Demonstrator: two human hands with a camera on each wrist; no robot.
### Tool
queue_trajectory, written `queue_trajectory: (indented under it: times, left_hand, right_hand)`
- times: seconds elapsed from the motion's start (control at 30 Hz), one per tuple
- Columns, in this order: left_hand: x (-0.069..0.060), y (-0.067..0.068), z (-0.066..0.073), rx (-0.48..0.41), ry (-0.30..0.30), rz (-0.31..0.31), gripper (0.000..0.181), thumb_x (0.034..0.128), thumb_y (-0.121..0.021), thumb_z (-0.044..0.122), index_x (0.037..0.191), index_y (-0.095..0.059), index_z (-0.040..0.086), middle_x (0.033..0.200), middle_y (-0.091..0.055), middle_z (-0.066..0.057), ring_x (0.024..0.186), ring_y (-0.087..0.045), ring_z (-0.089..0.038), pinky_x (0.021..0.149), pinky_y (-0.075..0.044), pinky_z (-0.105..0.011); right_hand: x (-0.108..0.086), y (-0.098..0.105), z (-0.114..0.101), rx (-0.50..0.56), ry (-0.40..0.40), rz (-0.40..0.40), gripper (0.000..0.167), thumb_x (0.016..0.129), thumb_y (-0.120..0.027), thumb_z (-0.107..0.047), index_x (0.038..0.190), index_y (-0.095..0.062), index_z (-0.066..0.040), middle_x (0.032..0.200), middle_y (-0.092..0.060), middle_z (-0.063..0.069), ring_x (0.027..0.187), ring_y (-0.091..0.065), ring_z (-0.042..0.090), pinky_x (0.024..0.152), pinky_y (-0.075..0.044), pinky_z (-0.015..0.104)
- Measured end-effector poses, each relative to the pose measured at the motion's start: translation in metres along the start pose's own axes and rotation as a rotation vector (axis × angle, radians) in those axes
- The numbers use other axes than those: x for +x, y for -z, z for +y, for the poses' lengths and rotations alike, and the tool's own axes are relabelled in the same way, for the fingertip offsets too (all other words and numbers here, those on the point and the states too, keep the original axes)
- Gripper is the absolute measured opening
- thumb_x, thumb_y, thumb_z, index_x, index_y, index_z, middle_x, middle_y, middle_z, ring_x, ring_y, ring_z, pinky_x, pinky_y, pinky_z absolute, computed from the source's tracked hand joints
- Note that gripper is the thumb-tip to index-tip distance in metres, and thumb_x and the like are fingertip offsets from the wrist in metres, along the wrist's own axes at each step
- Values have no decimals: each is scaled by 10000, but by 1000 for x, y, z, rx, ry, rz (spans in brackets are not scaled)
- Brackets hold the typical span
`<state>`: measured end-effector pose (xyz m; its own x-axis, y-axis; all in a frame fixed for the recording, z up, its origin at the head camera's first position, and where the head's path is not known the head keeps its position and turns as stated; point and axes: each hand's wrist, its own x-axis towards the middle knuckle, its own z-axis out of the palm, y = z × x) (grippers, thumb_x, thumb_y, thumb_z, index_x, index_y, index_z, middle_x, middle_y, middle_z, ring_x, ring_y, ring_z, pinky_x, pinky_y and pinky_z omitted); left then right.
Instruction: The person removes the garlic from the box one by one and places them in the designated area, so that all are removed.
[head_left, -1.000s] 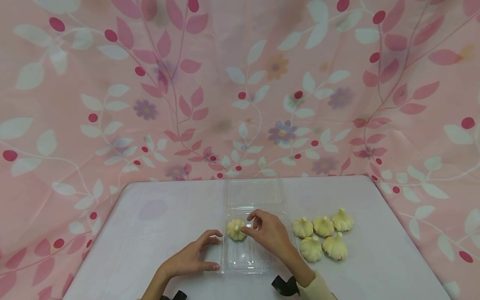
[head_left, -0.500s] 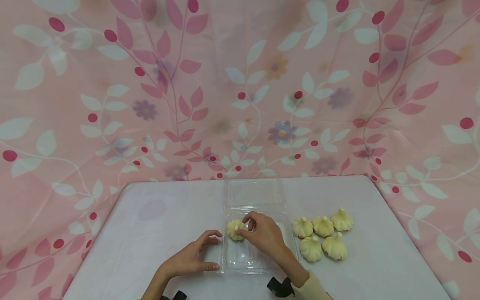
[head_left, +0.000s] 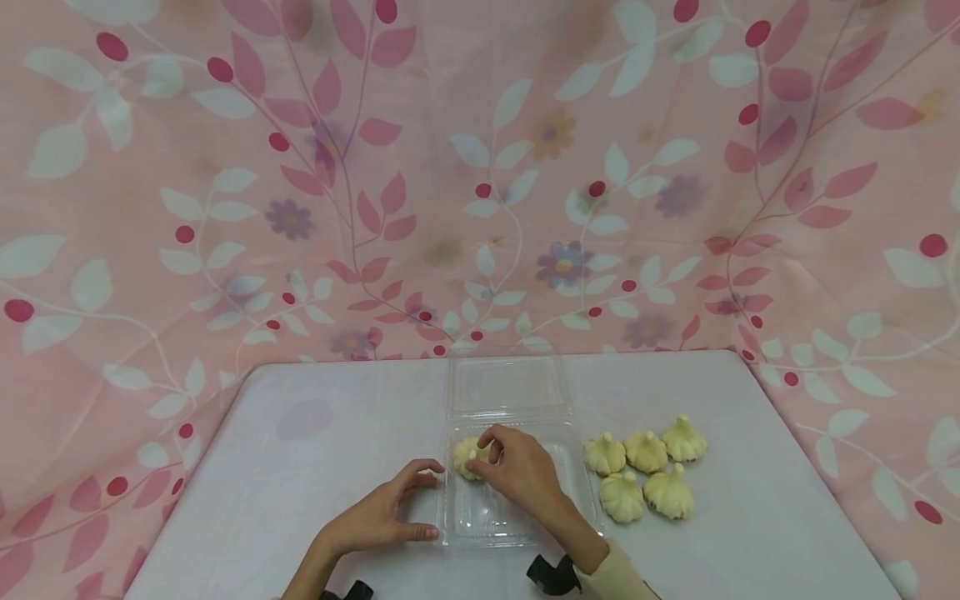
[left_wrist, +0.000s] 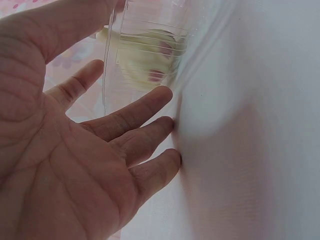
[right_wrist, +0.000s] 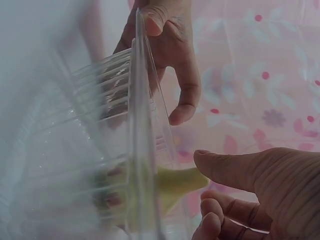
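A pale yellow garlic bulb (head_left: 464, 457) sits in the back left of a clear plastic clamshell box (head_left: 517, 525), its stem upward. My right hand (head_left: 525, 471) reaches over the box and pinches the bulb's stem (right_wrist: 182, 181) between thumb and curled fingers. Beside the box's left wall rests my left hand (head_left: 375, 517), its fingers relaxed and spread, nothing held. In the left wrist view its fingertips (left_wrist: 165, 95) lie by the tabletop next to the wall, and the bulb shows blurred through the plastic.
Right of the box, several garlic bulbs (head_left: 647, 452) stand in two rows on the white table (head_left: 337, 450). The box's lid (head_left: 510, 387) lies folded back toward the far edge. A pink floral cloth (head_left: 480, 167) hangs behind.
My right hand has moved slightly left, its thumb coming further over the bulb's stem. The bulb has shifted very slightly left. My left hand and the other bulbs have stayed put.
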<state>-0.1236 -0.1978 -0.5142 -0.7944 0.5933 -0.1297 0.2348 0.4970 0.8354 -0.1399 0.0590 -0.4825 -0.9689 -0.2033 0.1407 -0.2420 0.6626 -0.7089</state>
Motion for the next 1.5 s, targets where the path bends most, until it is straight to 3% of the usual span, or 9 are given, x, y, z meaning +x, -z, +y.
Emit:
queue_trajectory:
  times: [0.87, 1.5]
  left_hand:
    - [2, 1, -1, 8, -9, 3, 799, 795, -817, 418, 1432, -363, 255, 1320, -576, 21, 1290, -480, -255, 1035, -330, -614]
    - [1, 1, 0, 19, -26, 11, 770, 803, -814, 401, 1419, -371, 272, 1305, -593, -2, 1274, -490, -239, 1041, -350, -550]
  right_hand:
    - [2, -4, -4, -25, -21, -12, 220, 815, -803, -287, 957, -671, -181, 689, -509, -132, 604, -460, 47, 518, -385, 238]
    - [-2, -1, -3, -7, 24, 10, 184, 843, -773, -267, 953, -667, -165, 676, -528, -140, 582, -457, 28, 502, -375, 238]
